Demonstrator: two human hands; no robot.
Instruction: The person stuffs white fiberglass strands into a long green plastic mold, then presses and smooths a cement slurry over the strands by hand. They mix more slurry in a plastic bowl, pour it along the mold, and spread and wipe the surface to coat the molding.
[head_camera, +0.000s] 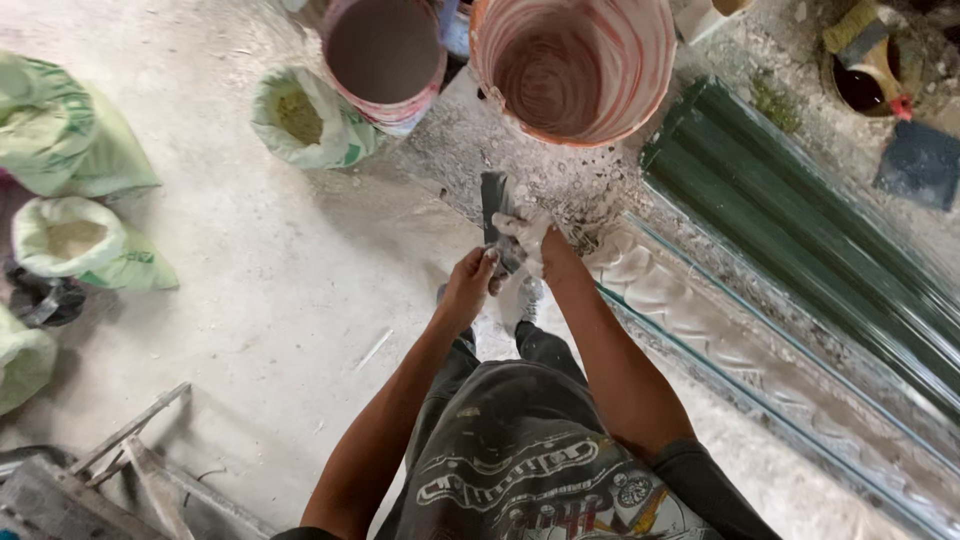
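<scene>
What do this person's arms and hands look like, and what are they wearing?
Both arms are bare up to short dark sleeves. No gloves, watch or rings show. The right hand is coated in white plaster-like powder; the left hand is less dusty. The shirt is dark with a light print.

- Dusty pale concrete floor (270, 290), daylit.
- Two plaster-streaked buckets (575, 65) at upper centre.
- Green sacks (70, 140) at left (some open).
- Green corrugated sheets (800, 220) at right.
- Metal frame (120, 450) at lower left.
</scene>
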